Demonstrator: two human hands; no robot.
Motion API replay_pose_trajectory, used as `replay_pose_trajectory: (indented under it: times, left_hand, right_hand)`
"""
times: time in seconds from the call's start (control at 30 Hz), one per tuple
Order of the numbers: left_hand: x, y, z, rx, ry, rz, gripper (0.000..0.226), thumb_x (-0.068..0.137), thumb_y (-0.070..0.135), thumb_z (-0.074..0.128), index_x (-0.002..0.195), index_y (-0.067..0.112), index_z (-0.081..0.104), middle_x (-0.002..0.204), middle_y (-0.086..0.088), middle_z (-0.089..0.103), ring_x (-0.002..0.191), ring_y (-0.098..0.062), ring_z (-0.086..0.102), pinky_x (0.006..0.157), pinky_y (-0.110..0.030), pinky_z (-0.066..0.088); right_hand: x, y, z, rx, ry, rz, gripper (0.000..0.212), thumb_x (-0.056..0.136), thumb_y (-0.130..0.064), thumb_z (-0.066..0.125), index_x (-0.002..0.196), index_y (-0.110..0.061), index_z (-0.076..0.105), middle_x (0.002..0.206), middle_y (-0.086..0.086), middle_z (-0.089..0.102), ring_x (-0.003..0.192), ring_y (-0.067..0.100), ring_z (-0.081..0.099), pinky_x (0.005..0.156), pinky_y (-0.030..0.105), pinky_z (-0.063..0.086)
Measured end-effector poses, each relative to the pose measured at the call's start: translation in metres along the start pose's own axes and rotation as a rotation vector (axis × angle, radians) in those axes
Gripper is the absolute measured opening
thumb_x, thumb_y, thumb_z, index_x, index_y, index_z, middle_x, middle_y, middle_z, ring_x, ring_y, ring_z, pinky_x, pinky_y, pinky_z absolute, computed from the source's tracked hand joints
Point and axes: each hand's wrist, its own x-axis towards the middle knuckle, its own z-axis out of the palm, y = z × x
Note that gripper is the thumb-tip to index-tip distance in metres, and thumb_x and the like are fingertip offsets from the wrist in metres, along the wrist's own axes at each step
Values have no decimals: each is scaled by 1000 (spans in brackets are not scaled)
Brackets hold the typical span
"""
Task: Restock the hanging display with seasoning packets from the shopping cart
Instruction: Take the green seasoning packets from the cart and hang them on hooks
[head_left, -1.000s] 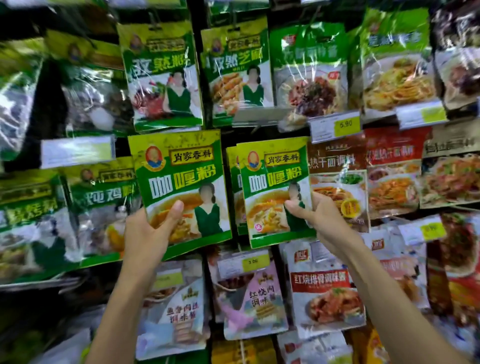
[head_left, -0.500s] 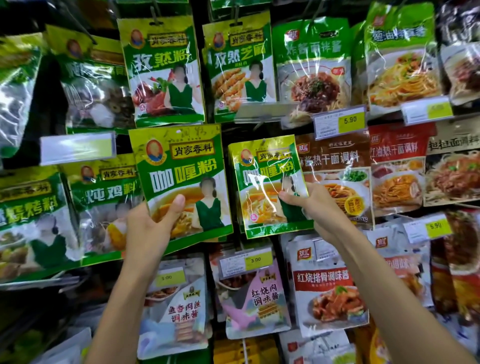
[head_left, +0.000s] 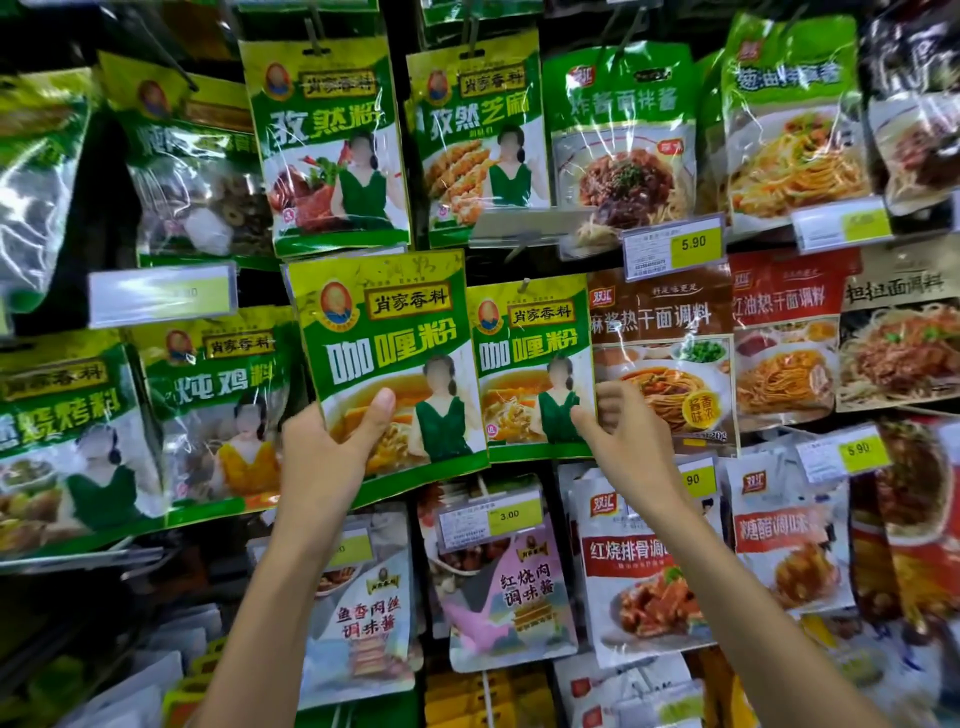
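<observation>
Green and yellow foil marks the curry packet (head_left: 389, 353) in your left hand (head_left: 322, 462). Its banner reads 肖家香料, with 咖喱粉 in large letters beneath. Your thumb lies across the lower front and your fingers wrap behind, so you grip it by the bottom left corner. It is tilted a little and raised in front of the hanging display (head_left: 109, 228), overlapping the left edge of a hanging twin packet (head_left: 530, 364).

That twin bears the same writing and hangs from a peg (head_left: 525, 283) through its top. Your right hand (head_left: 623, 441) pinches its lower right corner, thumb on the front and the other fingers curled beside the edge.

Just to the right hangs a brown 双汇 packet (head_left: 670, 322) reading 麻酱热干面调料. Above hang a 孜然粉 packet (head_left: 332, 130) and a 孜然芝麻 packet (head_left: 478, 124). One yellow price tag (head_left: 693, 243) shows 5.90, and a lower tag (head_left: 510, 514) shows 3.00.
</observation>
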Motion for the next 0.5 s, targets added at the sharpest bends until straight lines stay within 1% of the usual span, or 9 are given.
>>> replay_pose_trajectory:
  times: [0.07, 0.1, 0.13, 0.2, 0.27, 0.33, 0.4, 0.43, 0.5]
  left_hand:
    - [-3, 0, 8, -19, -18, -39, 25, 72, 45, 67, 92, 31, 69, 91, 14, 74, 90, -8, 69, 79, -29, 54]
    - [-5, 0, 14, -34, -35, -58, 23, 72, 46, 68, 90, 31, 69, 90, 12, 74, 90, -12, 70, 82, -35, 55]
    - [-7, 0, 20, -47, -59, -74, 21, 73, 45, 68, 89, 32, 71, 90, 9, 75, 89, -16, 70, 84, -39, 55]
    - [-13, 2, 34, -70, -122, -97, 17, 75, 45, 67, 87, 35, 74, 90, 6, 75, 89, -21, 70, 85, -42, 54]
    - [-19, 3, 50, -100, -179, -110, 15, 76, 44, 67, 86, 36, 75, 91, 3, 75, 89, -24, 70, 85, -42, 54]
    - [-23, 4, 63, -125, -216, -105, 18, 77, 41, 66, 87, 29, 75, 90, -1, 75, 88, -25, 70, 81, -37, 55]
    - [-24, 4, 69, -116, -243, -108, 21, 79, 40, 65, 89, 23, 71, 86, 3, 75, 82, -15, 70, 74, -25, 56]
    - [-23, 4, 69, -82, -258, -90, 18, 81, 39, 64, 87, 23, 70, 79, 8, 74, 75, -8, 69, 67, -18, 53]
    - [-18, 4, 64, 88, -219, -12, 19, 87, 39, 61, 76, 24, 65, 65, 12, 67, 59, 1, 61, 56, -11, 44]
  right_hand:
    - [-13, -4, -3, -42, 175, -110, 24, 95, -19, 59, 117, -11, 53, 100, -5, 54, 91, 8, 53, 78, 14, 41]
    - [-16, -7, -4, -22, 219, -152, 21, 95, -19, 58, 115, -13, 55, 104, -4, 55, 94, 8, 53, 79, 11, 40]
    - [-18, -12, -4, 30, 214, -167, 18, 95, -21, 57, 113, -16, 57, 105, -5, 57, 94, 7, 54, 78, 9, 41]
    - [-18, -24, -1, 198, 82, -117, 16, 96, -29, 55, 109, -21, 61, 105, -6, 63, 96, 4, 58, 80, 10, 45]
    - [-15, -34, 5, 354, -86, -48, 20, 96, -34, 54, 104, -19, 65, 102, -3, 68, 95, 7, 62, 83, 19, 48]
    - [-13, -38, 10, 457, -164, 1, 23, 94, -32, 58, 96, -12, 69, 94, 4, 71, 85, 7, 65, 75, 19, 49]
    - [-9, -37, 13, 509, -160, 35, 26, 92, -29, 63, 95, -5, 70, 91, 12, 72, 79, 10, 66, 71, 20, 50]
    - [-7, -34, 13, 530, -157, 53, 27, 91, -28, 64, 96, -3, 69, 91, 14, 72, 80, 14, 66, 73, 25, 51]
    - [-3, -29, 12, 563, -171, 96, 30, 91, -28, 63, 98, 1, 68, 91, 15, 72, 82, 20, 68, 74, 34, 52]
